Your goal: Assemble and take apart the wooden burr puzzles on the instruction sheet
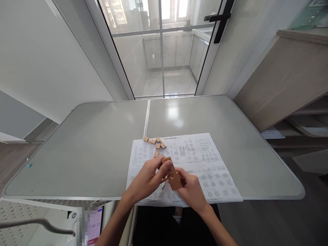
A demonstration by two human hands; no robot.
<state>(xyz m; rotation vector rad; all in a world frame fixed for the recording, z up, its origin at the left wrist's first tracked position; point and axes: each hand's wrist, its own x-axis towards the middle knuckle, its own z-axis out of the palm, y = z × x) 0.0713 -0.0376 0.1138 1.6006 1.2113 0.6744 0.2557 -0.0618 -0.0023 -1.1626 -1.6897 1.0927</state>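
Block [175, 182] of brown wood, long and tilted, grasped by the fingers [166, 166] of both hands above a printed sheet [222, 171]. Left hand [148, 176] clenched about its far end, thumb laid over it; right hand [191, 188] on its near end, from the right side, with fingertips partly out of sight. Between the hands, behind the block, more wood [178, 175], mostly hidden; cannot tell whether joined to it or separate.

Just beyond the left hand, a loose cluster of small wooden pieces [163, 145], some touching, at the upper left part of the sheet. Across the paper, rows of small line drawings, too fine to make out. Underneath, a grey desk [89, 153], with the sheet's near edge overhanging its front.

Near the desk's left edge, a tiny teal object [29, 166]. Below on the left, a phone [94, 225] showing 03:21 and a grey cable [38, 221]. Past the far edge, a glazed door [176, 51] with a black handle [221, 24]. To the right, a wooden shelf unit [284, 75].
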